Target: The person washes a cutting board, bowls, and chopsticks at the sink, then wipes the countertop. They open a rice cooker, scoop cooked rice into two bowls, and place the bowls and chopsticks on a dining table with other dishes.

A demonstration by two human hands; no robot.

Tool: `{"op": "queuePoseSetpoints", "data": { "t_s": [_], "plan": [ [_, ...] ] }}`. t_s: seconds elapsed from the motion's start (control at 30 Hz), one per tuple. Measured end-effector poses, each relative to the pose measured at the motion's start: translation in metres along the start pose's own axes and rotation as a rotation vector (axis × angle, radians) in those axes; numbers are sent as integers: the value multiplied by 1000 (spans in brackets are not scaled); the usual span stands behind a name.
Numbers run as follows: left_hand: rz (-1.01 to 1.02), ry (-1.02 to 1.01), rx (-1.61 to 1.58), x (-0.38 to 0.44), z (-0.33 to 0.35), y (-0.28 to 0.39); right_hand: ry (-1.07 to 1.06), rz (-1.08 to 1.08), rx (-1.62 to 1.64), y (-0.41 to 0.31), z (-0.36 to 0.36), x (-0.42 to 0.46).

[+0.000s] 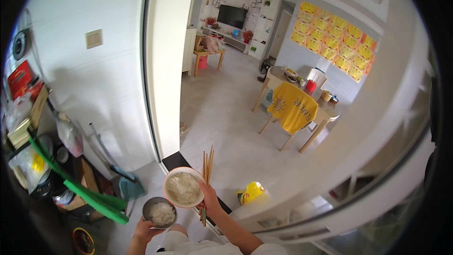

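My left hand (145, 231) holds a grey bowl (145, 208) by its side, with white cooked rice (162, 214) heaped in it. A larger white bowl (183, 170) with an orange-red rim is gripped in my right hand (209, 200), and it too carries cooked rice (183, 187). Several wooden chopsticks (208, 163) are pinched in that same right hand, standing out past the bowl at both ends. The two bowls are side by side, close at their edges, above a doorway's dark threshold (177, 161).
Ahead stands a dining table (331, 113) with dishes, and a chair draped in yellow cloth (295, 106). A yellow bag (252, 193) lies on the floor past the threshold. To the left are a cluttered shelf, a green plastic strip (92, 198) and a dustpan (131, 187). Door framing (170, 78) borders the opening.
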State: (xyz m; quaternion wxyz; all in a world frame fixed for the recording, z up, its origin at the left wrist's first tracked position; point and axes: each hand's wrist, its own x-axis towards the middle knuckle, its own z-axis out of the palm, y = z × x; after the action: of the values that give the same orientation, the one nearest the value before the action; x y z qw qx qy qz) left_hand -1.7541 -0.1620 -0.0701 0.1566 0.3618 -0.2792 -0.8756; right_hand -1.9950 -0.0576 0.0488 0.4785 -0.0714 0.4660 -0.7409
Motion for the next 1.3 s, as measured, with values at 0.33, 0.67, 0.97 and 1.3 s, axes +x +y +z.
{"op": "queuePoseSetpoints", "data": {
  "t_s": [0.33,0.67,0.97,1.3],
  "plan": [
    [-214,-62,123,278,88,162,353,-144,125,-101,-54,228],
    [-244,-298,257,551,318,275,758,-314,240,-244,-147,350],
    [-335,-354,256,811,501,316,760,-357,77,-422,-242,567],
    [-460,-431,460,1080,712,359,859,-390,164,-592,-382,791]
  ]
}}
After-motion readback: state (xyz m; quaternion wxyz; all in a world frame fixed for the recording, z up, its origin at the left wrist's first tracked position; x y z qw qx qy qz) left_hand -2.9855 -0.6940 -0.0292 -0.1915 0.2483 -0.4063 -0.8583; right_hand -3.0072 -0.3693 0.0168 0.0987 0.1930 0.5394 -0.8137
